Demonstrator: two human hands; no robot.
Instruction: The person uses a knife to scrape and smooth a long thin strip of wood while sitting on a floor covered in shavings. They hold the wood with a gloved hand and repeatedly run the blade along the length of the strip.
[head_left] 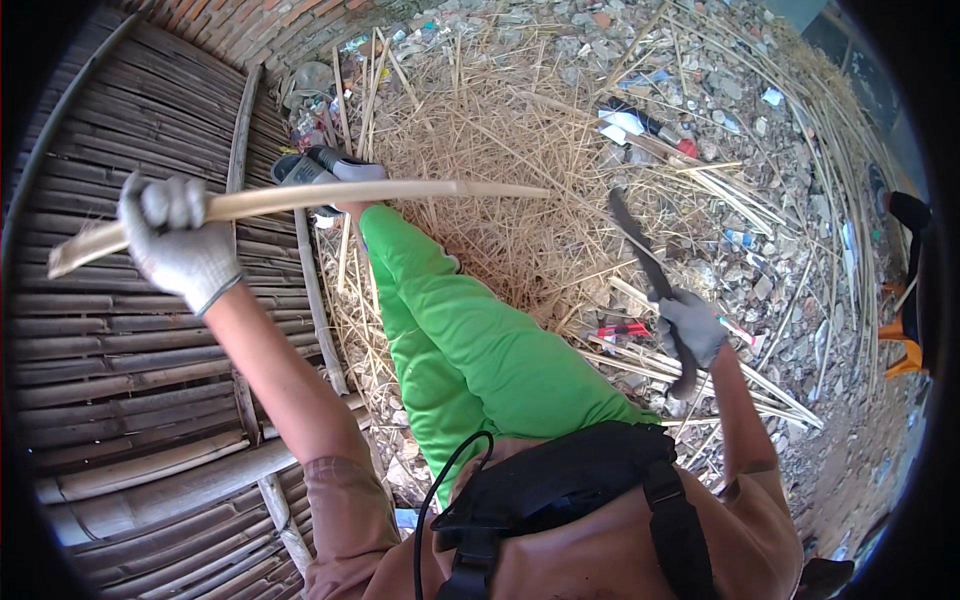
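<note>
My left hand (178, 235), in a white knit glove, is closed round a pale split bamboo strip (330, 196) near its left end. The strip stretches to the right across the view, passing over my outstretched lower legs. To the right, my gloved right hand (692, 325) grips a machete (640, 238) with a dark, slightly curved blade. Its blade points up and away, apart from the strip, and the handle end shows below my fist. Beneath the right hand lie several thin bamboo strips (770, 385) and a red tool (625, 330), whose kind I cannot make out.
A bamboo slat platform (110, 330) fills the left side. Straw-like shavings (470, 130) cover the ground beyond my green-trousered legs (470, 330). Rubble and litter (740, 110) spread to the right. At the right edge another person (912, 260) shows in part, near an orange object (900, 345).
</note>
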